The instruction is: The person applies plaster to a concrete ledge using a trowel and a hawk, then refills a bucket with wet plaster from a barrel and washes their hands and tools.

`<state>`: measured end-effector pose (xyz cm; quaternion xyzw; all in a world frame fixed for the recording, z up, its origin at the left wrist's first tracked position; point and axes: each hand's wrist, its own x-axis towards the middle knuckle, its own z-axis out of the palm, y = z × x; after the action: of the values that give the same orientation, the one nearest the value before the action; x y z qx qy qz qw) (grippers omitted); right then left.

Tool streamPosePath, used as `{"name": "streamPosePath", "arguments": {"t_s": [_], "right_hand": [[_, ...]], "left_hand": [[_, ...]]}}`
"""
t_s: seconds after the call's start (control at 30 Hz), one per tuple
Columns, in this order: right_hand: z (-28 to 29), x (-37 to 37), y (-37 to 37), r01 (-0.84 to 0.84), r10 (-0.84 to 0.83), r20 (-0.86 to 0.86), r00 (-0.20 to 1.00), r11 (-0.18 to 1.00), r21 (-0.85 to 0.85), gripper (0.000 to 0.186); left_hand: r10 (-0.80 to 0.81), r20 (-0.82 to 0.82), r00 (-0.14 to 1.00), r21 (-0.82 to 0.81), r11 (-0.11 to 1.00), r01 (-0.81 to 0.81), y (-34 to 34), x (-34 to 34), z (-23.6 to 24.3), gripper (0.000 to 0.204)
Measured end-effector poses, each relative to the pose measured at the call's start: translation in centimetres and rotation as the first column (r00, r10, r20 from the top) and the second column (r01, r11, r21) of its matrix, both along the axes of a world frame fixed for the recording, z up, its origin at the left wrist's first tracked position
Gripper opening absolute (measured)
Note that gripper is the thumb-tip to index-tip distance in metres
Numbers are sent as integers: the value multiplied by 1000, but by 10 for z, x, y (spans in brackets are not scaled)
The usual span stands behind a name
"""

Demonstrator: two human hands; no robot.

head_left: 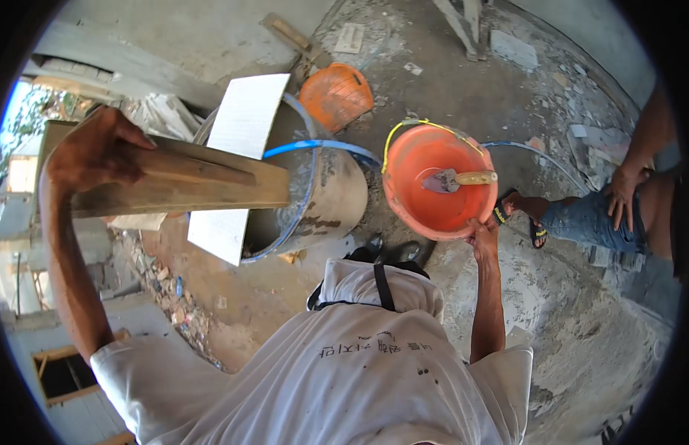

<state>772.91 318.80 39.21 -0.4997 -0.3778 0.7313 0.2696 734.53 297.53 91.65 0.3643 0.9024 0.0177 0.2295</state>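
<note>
My left hand (96,152) is closed over the edge of a long wooden board (203,178), raised at the left. The board's far end reaches over a large grey drum (337,189). With the fingers of my right hand (484,237) I grip the near rim of an orange bucket (407,200). A trowel (442,180) lies across the inside of the bucket, its wooden handle (476,178) reaching to the right side. The bucket's yellow handle (393,137) rests along the far rim.
A white panel (248,115) lies across the drum, partly behind the board. A blue hose (315,144) runs over the drum's rim. Beyond it lies an orange container (335,96). At the right, another person's hand (624,194) rests on their leg. Rubble (185,311) lines the left.
</note>
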Motion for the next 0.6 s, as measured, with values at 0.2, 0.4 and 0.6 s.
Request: {"name": "streamPosePath", "arguments": {"t_s": [0.2, 0.4, 0.6], "right_hand": [[20, 18, 31, 188, -185, -58, 981, 981, 57, 20], [44, 7, 100, 441, -440, -118, 890, 897, -20, 21], [46, -14, 176, 637, -639, -54, 767, 769, -52, 24]], "left_hand": [[-433, -73, 898, -182, 891, 415, 110, 41, 58, 34], [-559, -381, 737, 91, 770, 632, 229, 27, -5, 40], [-686, -487, 541, 203, 513, 834, 325, -6, -94, 28]]}}
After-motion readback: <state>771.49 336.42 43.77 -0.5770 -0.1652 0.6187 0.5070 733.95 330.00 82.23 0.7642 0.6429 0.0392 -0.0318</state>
